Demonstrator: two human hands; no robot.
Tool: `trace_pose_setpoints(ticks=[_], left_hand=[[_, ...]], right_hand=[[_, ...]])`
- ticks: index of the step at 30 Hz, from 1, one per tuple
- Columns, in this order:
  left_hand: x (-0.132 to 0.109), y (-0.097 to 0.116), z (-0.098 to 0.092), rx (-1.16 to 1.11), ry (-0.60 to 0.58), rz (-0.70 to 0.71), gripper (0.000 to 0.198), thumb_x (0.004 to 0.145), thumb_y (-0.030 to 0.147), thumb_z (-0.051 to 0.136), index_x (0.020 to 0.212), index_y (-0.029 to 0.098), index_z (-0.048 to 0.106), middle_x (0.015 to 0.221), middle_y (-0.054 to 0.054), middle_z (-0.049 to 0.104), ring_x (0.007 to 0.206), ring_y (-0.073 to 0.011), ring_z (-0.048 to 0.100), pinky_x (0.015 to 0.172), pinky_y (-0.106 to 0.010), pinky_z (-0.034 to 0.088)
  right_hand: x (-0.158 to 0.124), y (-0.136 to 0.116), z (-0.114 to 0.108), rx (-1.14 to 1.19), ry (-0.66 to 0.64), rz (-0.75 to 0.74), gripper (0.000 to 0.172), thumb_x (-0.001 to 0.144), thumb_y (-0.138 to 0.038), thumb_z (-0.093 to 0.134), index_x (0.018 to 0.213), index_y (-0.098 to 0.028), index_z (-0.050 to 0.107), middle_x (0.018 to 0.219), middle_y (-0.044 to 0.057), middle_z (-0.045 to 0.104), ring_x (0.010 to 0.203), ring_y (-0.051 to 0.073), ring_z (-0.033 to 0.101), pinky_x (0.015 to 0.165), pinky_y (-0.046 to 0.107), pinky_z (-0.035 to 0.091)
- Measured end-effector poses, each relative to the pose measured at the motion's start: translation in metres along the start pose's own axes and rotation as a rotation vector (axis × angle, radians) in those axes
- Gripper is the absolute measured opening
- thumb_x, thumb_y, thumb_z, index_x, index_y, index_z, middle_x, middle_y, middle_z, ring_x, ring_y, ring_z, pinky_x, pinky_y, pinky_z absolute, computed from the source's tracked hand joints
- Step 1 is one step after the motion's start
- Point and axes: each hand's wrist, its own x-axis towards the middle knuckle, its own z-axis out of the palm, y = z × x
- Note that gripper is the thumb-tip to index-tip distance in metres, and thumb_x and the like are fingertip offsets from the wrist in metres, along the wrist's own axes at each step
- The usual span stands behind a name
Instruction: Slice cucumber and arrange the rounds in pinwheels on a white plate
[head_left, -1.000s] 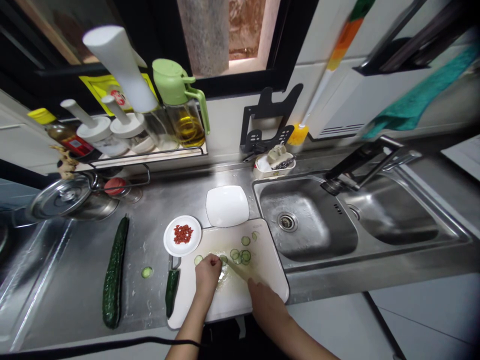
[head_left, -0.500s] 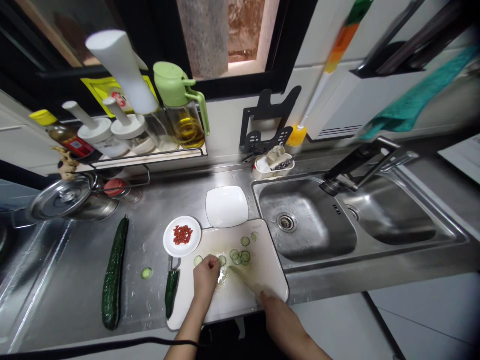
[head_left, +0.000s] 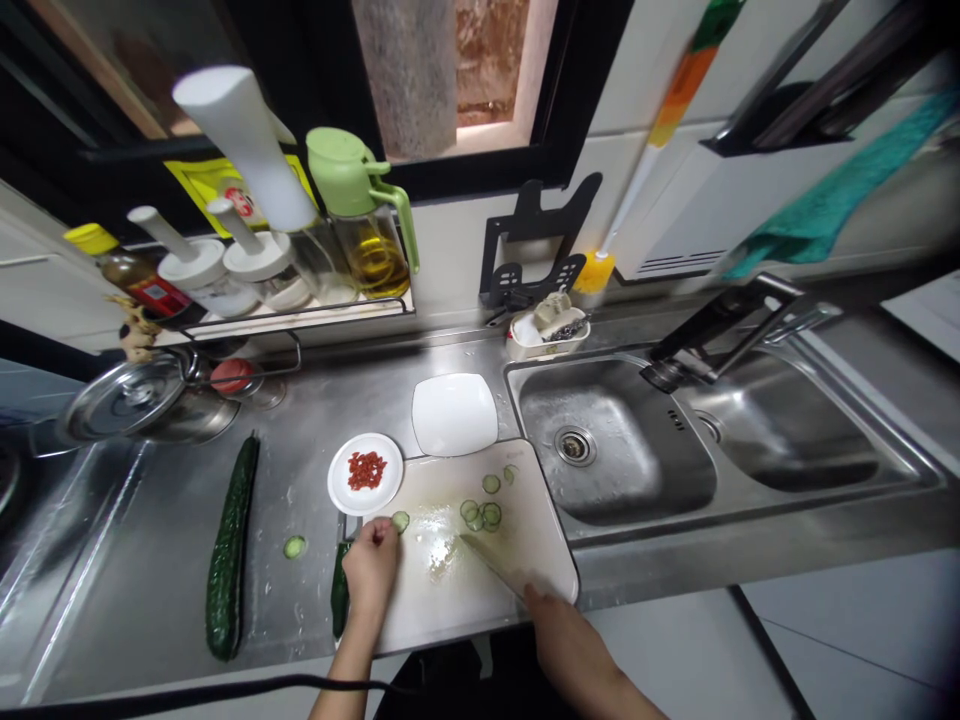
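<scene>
My right hand is closed round the handle of a knife, its blade lying low over the right half of the pale cutting board. At the board's left side, my left hand has its fingers pinched, with a cucumber slice showing at the fingertips. Just past the knife tip lies a small overlapping group of cucumber slices, and another single slice is above it. A cut piece of cucumber rests along the board's left edge, partly covered by my left hand.
A white plate of chopped red pieces and a white square dish stand behind the board. A whole cucumber and a cucumber end lie to the left. The double sink is at right.
My left hand has moved left across the board, and the slice that was by its fingertips is gone from the middle. My right hand and the knife have hardly moved.
</scene>
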Motion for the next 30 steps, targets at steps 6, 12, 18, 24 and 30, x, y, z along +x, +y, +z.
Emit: trace_pose_setpoints(ticks=[6, 12, 18, 24, 30], left_hand=[[-0.002, 0.002, 0.007, -0.03, 0.083, 0.11, 0.021, 0.073, 0.036, 0.052, 0.082, 0.021, 0.064, 0.076, -0.003, 0.067, 0.069, -0.0168, 0.061, 0.069, -0.026, 0.042], [-0.008, 0.03, 0.034, -0.097, -0.09, 0.278, 0.026, 0.071, 0.036, 0.055, 0.087, 0.017, 0.065, 0.076, -0.004, 0.062, 0.068, -0.0165, 0.055, 0.07, -0.028, 0.042], [-0.013, 0.065, 0.059, 0.003, -0.239, 0.347, 0.02, 0.072, 0.027, 0.056, 0.086, 0.016, 0.064, 0.077, -0.005, 0.059, 0.075, -0.0165, 0.054, 0.073, -0.027, 0.04], [-0.017, 0.077, 0.064, 0.121, -0.285, 0.288, 0.015, 0.073, 0.02, 0.053, 0.085, 0.018, 0.062, 0.083, -0.004, 0.057, 0.08, -0.0154, 0.055, 0.073, -0.024, 0.038], [-0.017, 0.081, 0.065, 0.125, -0.276, 0.289, 0.009, 0.073, 0.016, 0.053, 0.076, 0.018, 0.061, 0.081, -0.004, 0.057, 0.079, -0.0151, 0.055, 0.072, -0.024, 0.037]], right_hand=[[-0.001, 0.0, -0.001, 0.035, 0.002, -0.003, 0.047, 0.081, -0.004, 0.03, 0.12, -0.015, 0.055, 0.102, 0.012, 0.067, 0.097, 0.019, 0.061, 0.079, 0.025, 0.043], [-0.005, -0.004, -0.007, 0.027, -0.009, -0.005, 0.051, 0.081, -0.002, 0.026, 0.123, -0.01, 0.054, 0.107, 0.015, 0.066, 0.097, 0.023, 0.061, 0.081, 0.03, 0.045], [-0.004, -0.006, -0.007, -0.016, -0.037, -0.002, 0.055, 0.079, 0.002, 0.024, 0.125, -0.009, 0.052, 0.108, 0.017, 0.065, 0.098, 0.025, 0.062, 0.081, 0.033, 0.046], [-0.007, -0.008, -0.011, 0.016, -0.033, 0.029, 0.052, 0.081, -0.001, 0.025, 0.123, -0.009, 0.053, 0.109, 0.016, 0.065, 0.098, 0.025, 0.062, 0.081, 0.032, 0.047], [-0.006, -0.007, -0.009, -0.054, -0.037, -0.004, 0.054, 0.081, 0.0, 0.024, 0.128, -0.008, 0.05, 0.114, 0.016, 0.063, 0.102, 0.024, 0.06, 0.085, 0.03, 0.044]])
